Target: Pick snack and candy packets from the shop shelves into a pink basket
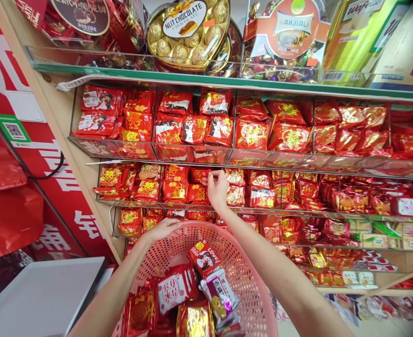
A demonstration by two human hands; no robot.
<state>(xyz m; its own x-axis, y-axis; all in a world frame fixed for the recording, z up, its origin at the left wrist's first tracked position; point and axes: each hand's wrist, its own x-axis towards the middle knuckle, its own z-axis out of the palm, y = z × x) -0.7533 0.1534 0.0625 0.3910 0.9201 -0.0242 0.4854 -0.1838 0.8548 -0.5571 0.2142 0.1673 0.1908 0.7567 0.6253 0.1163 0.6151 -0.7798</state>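
A pink perforated plastic basket (259, 281) is in front of me, with my left hand (164, 229) hooked over its far rim. Inside it lie several wrapped sweets, among them a red "LOVE" packet (205, 258), a red and white packet (176, 291), a purple and silver packet (221, 295) and a gold and red packet (195, 320). Beyond the rim, my right hand (217, 189) reaches into a shelf compartment. Its thumb and fingertips pinch the edge of a small red packet (198, 175); the fingers partly cover that edge.
Clear-fronted shelves of red sweets (171, 128) run across the view. Above, a green-edged glass shelf (199, 80) bears a heart-shaped chocolate box (187, 47). A grey-white flat surface (41, 295) is at lower left, below red bags (10, 210). A QR code card (12, 129) hangs on the left.
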